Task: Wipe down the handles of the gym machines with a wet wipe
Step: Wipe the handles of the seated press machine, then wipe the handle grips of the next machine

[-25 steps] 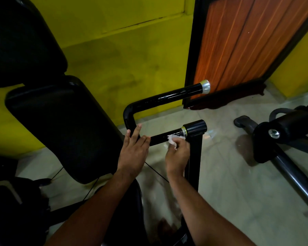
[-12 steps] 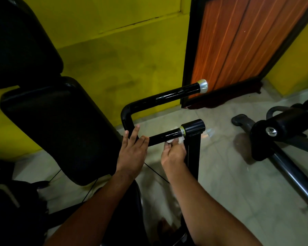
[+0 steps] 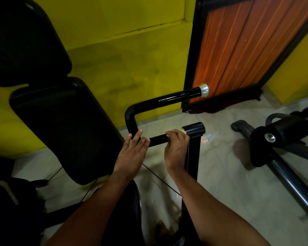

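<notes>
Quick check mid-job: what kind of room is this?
Most likely a small gym: a black padded backrest, a U-bent machine handle whose lower bar the right hand grips, and a padded roller on a frame.

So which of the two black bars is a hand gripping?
The lower bar, ending at the black collar; the right hand grips it. No hand wraps the silver-capped upper bar.

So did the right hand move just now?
Yes. The right hand went up: it was under the lower handle bar before, and now its fingers curl over the top of it, right beside the black end collar.
</notes>
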The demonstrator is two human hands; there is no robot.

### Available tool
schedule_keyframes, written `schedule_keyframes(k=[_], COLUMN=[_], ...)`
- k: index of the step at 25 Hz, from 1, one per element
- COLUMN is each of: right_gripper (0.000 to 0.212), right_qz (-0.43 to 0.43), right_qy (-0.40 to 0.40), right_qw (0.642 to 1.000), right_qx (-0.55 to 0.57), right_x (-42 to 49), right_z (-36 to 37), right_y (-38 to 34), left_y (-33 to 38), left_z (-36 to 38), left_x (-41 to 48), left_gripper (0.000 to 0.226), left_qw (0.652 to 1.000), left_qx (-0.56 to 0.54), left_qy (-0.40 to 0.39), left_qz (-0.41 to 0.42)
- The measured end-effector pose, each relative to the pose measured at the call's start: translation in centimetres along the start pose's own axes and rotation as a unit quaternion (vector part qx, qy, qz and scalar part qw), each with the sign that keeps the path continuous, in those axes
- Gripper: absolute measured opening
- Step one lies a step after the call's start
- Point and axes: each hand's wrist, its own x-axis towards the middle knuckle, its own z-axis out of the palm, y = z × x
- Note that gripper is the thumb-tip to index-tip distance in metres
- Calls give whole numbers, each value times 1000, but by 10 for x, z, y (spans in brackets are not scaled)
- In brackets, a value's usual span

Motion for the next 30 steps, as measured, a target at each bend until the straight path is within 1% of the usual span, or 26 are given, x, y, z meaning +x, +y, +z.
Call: schedule_keyframes(k=[2,3,4,5,7,8,10,11,12,14,16,17,19,21,22,24,25,26,28,30], right_gripper=[25,20,15,12,12,12,13,13,15,18,14,11,4,16,16,7,7,10,13,4], right_qz=[-83,-129,-151,-142,-71,-39,11,29,38,34,16,3,-53,-113,-135,-179,-188,-186,-157,-169], right_qy=[-89,-133,-171,-206,-256,-273,-313,-329,-346,-380,-424,-455,-514,-571,-598,-631,-651,-680,-725,-756], right_qw=[992,982,971,962,951,948,940,935,929,917,898,883,850,808,785,750,730,702,659,619], right_qx=[18,36,69,107,157,159,137,130,126,118,118,118,106,89,87,83,85,96,125,132], right_x=[2,0,-4,-8,-14,-17,-21,-22,-23,-26,-30,-34,-45,-57,-65,-86,-101,-122,-165,-214], right_z=[-1,-1,-3,-7,-18,-24,-33,-37,-41,-45,-45,-46,-46,-50,-54,-64,-70,-77,-94,-117], right_y=[-4,-7,-10,-13,-11,-9,-3,-4,-9,-20,-31,-38,-49,-59,-63,-67,-69,-70,-73,-81], left_y=[-2,-2,-2,-2,-1,-1,-1,-2,-2,-1,5,11,28,53,72,117,140,163,202,242], left_z=[5,6,4,1,-6,-12,-22,-26,-32,-41,-51,-55,-64,-79,-87,-103,-111,-122,-142,-168], left_x=[-8,-11,-14,-17,-27,-35,-53,-63,-74,-93,-114,-126,-155,-186,-202,-232,-250,-269,-308,-354], left_gripper=[61,58,54,48,32,32,45,46,43,36,36,35,32,32,34,36,34,33,38,42], left_qw=[1000,1000,999,999,997,994,983,976,969,957,938,924,886,842,817,771,750,725,676,632], left_qx=[-18,-26,-34,-43,-72,-92,-127,-145,-158,-160,-166,-167,-170,-176,-184,-190,-190,-188,-183,-159], left_qy=[-4,-2,1,5,7,-3,-34,-47,-64,-75,-84,-85,-77,-66,-66,-77,-85,-95,-102,-89], left_qz=[13,16,17,11,-24,-57,-127,-156,-180,-229,-294,-334,-424,-506,-543,-603,-628,-655,-707,-754])
